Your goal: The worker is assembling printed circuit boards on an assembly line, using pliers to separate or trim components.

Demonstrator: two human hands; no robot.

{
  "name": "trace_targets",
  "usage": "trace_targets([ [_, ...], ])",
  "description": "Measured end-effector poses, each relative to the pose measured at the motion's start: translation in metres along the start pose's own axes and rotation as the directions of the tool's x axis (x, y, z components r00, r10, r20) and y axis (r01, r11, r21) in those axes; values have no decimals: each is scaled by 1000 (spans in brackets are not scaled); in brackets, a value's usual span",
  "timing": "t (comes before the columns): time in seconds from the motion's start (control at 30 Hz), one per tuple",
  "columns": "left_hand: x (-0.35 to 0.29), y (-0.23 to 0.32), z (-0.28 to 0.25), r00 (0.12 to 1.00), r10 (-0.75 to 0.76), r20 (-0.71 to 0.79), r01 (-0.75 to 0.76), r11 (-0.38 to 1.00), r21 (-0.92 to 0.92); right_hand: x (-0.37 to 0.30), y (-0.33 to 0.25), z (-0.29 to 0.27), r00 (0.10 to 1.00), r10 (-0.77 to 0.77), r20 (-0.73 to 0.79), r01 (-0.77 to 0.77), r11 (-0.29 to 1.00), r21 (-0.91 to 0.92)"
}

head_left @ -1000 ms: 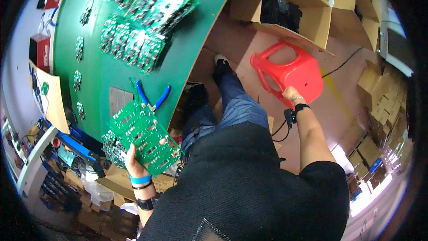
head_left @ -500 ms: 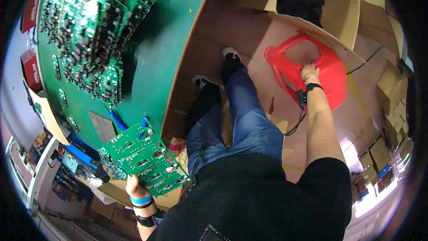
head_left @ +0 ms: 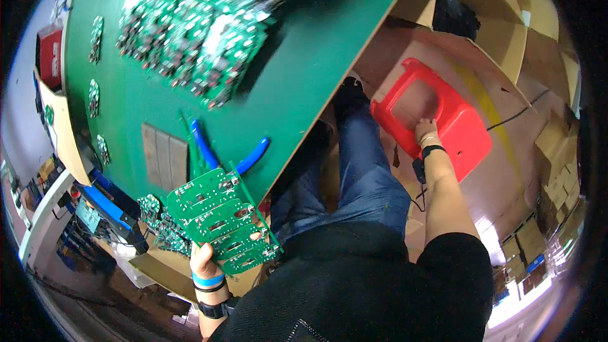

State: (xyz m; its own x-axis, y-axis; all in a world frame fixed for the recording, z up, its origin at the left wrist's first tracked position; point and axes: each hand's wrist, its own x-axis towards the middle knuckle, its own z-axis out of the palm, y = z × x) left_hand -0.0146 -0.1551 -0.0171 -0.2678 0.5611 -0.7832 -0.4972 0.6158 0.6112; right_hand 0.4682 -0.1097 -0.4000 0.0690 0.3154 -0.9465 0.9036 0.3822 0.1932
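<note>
My left hand [head_left: 204, 262] is closed round the lower left edge of a green circuit board panel [head_left: 209, 193], with a fingertip showing through one of its cut-outs. The panel is tilted over the near end of the green table. Just beyond it lies a tool with two blue handles [head_left: 204, 145], like pliers, its jaws hidden. Out to the right, my right hand [head_left: 427, 129] is closed on the rim of an opening in a red plastic seat [head_left: 467, 130], a stool or chair, above the floor.
A large pile of populated circuit boards [head_left: 190, 38] covers the far part of the green table [head_left: 304, 76]. Small boards [head_left: 94, 98] lie along its left side, near a grey-brown block [head_left: 166, 157]. Open cardboard boxes [head_left: 491, 31] stand at far right; a black cable [head_left: 519, 113] crosses the floor.
My view has turned, so the table and board pile sit further right. The red seat has turned and shifted slightly, still in my right hand. The panel stays in my left.
</note>
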Motion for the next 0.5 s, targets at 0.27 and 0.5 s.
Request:
trace_targets([
  [0.27, -14, 5, -47, 989, 118, 93, -118, 993, -5, -24, -102, -52, 964, -261, -42, 258, 963, -71],
  [0.5, -15, 4, -57, 994, 107, -21, -109, 983, -148, 26, -183, -36, 760, -627, -171, 604, 778, -172],
])
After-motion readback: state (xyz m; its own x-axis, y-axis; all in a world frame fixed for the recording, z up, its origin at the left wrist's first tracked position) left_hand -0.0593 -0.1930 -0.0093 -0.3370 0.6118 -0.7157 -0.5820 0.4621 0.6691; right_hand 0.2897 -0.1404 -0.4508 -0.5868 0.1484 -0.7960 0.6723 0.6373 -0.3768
